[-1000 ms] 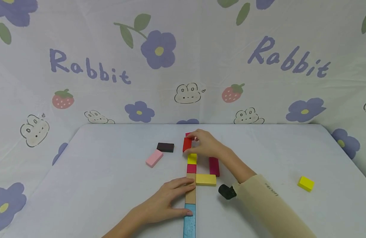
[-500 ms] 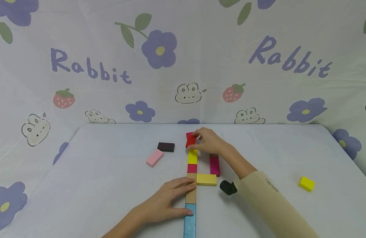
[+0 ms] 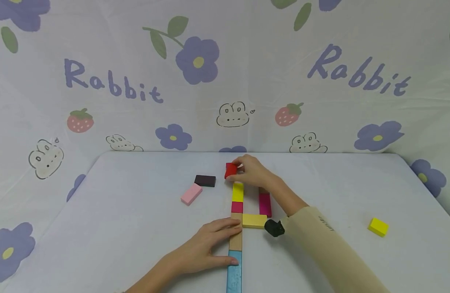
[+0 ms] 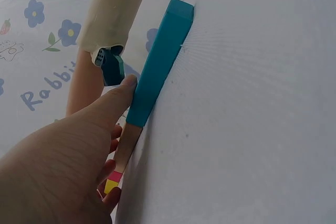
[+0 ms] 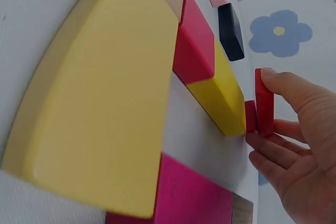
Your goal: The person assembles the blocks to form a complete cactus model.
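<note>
At the far end of a row of blocks, my right hand pinches a red block between thumb and fingers. Another red block shows just beside it in the right wrist view, mostly hidden from the head view. Nearer along the row lie a yellow block, a small crimson block, a wooden block and a blue block. My left hand rests on the row, its fingers across the wooden block and its thumb on the blue one.
Right of the row, a pale yellow block touches it, with a magenta block beyond. A black block and a pink block lie to the left. Far right is a loose yellow block.
The right hand has moved the red block away from me over the row's far end, then slightly left. More of the yellow block now shows. My left hand has stayed in place.
</note>
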`<state>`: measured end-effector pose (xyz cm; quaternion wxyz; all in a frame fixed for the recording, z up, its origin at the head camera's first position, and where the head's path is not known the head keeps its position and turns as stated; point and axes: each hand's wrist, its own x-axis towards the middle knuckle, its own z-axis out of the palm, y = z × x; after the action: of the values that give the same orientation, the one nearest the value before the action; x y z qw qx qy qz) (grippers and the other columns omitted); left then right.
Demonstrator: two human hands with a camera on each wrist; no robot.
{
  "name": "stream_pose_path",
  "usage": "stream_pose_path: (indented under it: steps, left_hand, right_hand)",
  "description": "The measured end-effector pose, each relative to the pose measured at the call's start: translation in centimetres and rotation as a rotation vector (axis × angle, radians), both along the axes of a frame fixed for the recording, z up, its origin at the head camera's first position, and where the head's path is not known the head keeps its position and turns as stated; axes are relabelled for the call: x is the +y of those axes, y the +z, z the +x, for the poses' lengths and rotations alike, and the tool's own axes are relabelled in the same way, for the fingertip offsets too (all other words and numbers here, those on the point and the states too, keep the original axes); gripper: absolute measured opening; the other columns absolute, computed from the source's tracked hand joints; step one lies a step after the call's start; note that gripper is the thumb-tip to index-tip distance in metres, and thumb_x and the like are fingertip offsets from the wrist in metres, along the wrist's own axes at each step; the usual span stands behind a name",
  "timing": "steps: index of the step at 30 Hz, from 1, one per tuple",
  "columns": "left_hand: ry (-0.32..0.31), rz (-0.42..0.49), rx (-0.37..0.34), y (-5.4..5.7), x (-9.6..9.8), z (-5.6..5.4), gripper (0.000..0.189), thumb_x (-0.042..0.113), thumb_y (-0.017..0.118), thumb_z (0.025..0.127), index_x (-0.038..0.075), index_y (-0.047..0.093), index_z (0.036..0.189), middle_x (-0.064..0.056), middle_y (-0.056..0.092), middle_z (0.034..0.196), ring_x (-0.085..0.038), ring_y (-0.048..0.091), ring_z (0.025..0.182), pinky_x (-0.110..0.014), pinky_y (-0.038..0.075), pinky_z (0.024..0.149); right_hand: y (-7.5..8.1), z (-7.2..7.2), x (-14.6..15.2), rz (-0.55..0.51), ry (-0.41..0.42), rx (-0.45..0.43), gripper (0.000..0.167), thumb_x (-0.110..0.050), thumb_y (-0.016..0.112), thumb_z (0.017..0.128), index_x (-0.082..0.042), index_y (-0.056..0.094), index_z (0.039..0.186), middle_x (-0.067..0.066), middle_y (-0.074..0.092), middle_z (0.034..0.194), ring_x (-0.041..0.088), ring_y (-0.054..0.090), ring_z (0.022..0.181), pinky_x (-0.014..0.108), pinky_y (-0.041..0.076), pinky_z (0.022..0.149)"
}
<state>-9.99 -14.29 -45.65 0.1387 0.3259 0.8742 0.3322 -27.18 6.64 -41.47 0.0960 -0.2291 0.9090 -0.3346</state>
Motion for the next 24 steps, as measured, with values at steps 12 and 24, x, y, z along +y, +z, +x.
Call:
stream_pose_path:
  steps: [12,24]
  left_hand:
    - [-0.025,0.019,0.015,0.1,0.0,-0.1,0.072,0.047,0.074,0.095,0.023,0.050,0.159,0.004,0.039,0.168,-0.021,0.035,0.155,-0.055,0.036,0.124]
    - [-0.009,0.013,0.013,-0.1,0.0,-0.1,0.071,0.049,0.073,0.096,0.023,0.051,0.159,0.005,0.041,0.167,-0.021,0.037,0.153,-0.055,0.039,0.122]
  right_hand:
    - [-0.1,-0.3,-1.8,0.016,0.023,0.020,0.062,-0.027,0.080,0.095,0.005,0.058,0.143,0.021,0.061,0.140,0.034,0.061,0.127,0.040,0.057,0.105]
    - [-0.3,-0.2,0.5,0.060,-0.030,0.024,0.063,-0.028,0.081,0.094,0.004,0.058,0.144,0.021,0.059,0.140,0.035,0.059,0.129,0.043,0.056,0.108]
